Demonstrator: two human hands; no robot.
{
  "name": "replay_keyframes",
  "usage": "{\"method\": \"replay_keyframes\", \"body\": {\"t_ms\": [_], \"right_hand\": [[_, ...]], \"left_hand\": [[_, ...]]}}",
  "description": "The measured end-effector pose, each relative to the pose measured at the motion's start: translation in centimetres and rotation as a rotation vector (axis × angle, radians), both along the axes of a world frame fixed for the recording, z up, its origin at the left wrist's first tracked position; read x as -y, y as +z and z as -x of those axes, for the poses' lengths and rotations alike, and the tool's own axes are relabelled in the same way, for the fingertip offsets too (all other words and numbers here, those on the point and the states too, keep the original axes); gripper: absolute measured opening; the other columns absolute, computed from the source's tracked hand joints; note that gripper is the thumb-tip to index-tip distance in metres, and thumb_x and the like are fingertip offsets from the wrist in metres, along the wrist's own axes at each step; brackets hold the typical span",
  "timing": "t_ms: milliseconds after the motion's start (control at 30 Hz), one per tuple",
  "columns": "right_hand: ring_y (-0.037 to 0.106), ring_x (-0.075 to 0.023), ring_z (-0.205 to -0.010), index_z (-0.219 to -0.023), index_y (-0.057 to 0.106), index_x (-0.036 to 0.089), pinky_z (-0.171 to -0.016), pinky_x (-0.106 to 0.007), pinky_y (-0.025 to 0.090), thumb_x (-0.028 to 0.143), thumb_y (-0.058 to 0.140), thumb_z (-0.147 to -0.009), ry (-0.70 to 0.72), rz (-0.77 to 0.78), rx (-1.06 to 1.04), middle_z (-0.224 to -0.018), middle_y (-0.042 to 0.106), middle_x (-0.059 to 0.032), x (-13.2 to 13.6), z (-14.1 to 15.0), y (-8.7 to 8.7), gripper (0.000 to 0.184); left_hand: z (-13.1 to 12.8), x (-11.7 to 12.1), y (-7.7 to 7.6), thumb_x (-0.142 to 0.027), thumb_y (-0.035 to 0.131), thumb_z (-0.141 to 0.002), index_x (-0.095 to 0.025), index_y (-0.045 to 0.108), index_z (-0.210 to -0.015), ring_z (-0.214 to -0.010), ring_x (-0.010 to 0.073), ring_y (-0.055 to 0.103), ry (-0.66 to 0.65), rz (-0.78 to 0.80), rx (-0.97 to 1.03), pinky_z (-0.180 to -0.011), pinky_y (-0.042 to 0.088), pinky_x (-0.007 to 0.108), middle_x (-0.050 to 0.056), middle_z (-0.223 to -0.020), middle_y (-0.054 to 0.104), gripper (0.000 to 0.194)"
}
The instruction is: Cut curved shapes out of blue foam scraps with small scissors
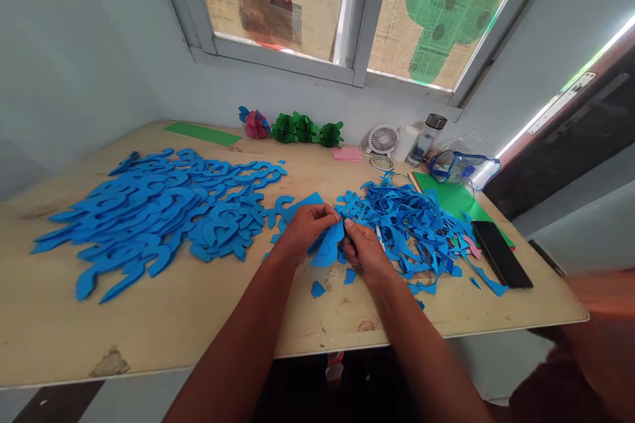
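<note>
A piece of blue paper (326, 250) with a curved edge hangs between my two hands above the table. My left hand (308, 228) pinches its upper part between thumb and fingers. Close beside it, my right hand (366, 250) is closed at the paper's right edge. A small dark bit shows at its fingertips, but what it grips is mostly hidden. Just behind my left hand lies more blue paper (311, 199). Small blue offcuts (318, 289) rest on the table below the hands.
Blue cut-out shapes (133, 201) spread over the left, beside a leaf-shaped pile (228, 228). Blue scraps (407, 225) heap on the right, near a black phone (501, 254). Along the wall stand green paper decorations (300, 127), a small fan (383, 139) and a bottle (425, 140).
</note>
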State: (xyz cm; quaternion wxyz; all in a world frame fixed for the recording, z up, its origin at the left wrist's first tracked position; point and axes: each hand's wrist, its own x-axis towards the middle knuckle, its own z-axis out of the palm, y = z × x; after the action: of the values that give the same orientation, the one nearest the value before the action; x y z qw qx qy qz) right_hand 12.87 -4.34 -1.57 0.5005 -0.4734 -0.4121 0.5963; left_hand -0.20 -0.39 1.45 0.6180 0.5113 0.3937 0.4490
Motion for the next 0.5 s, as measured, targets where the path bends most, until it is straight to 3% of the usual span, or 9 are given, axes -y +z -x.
{"method": "replay_keyframes", "body": {"t_ms": [500], "right_hand": [[0.021,-0.0051,-0.033,-0.053,0.041,0.021,-0.035,-0.022,0.011,0.062,0.058,-0.075,-0.006,-0.035,0.035,-0.036,0.033,0.0079,-0.02,-0.08,-0.36,0.05]], "left_hand": [[0.15,-0.04,0.0,-0.027,0.07,-0.057,-0.017,0.06,-0.051,-0.051,0.0101,0.047,-0.034,0.01,0.004,-0.051,0.038,0.022,-0.002,-0.052,0.055,0.015]]}}
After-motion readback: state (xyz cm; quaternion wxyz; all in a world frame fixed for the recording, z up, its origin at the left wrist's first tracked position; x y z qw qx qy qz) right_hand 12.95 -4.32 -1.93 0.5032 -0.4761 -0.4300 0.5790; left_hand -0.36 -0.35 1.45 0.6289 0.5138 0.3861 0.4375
